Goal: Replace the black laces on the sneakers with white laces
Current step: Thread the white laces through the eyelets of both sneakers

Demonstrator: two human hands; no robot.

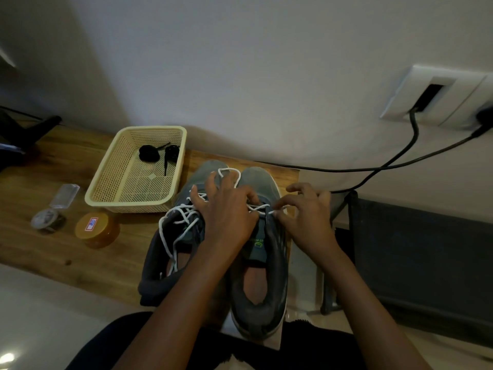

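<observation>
Two grey sneakers stand side by side on the wooden table, toes away from me. The left sneaker (170, 244) carries a loose white lace (181, 217) that trails over its opening. My left hand (226, 209) lies across the right sneaker (266, 263) and pinches the white lace (229, 173) at the eyelets, a loop of it showing past my fingers. My right hand (304, 212) pinches the same lace's end at the shoe's right side. Two bundled black laces (157, 153) lie in the cream basket (106, 193).
An orange-lidded jar (97, 229), a small round tin (46, 220) and a clear packet (65, 194) sit left of the basket. Black cables (400, 158) run from a wall outlet (437, 94) behind the shoes. A dark box (426, 263) stands to the right.
</observation>
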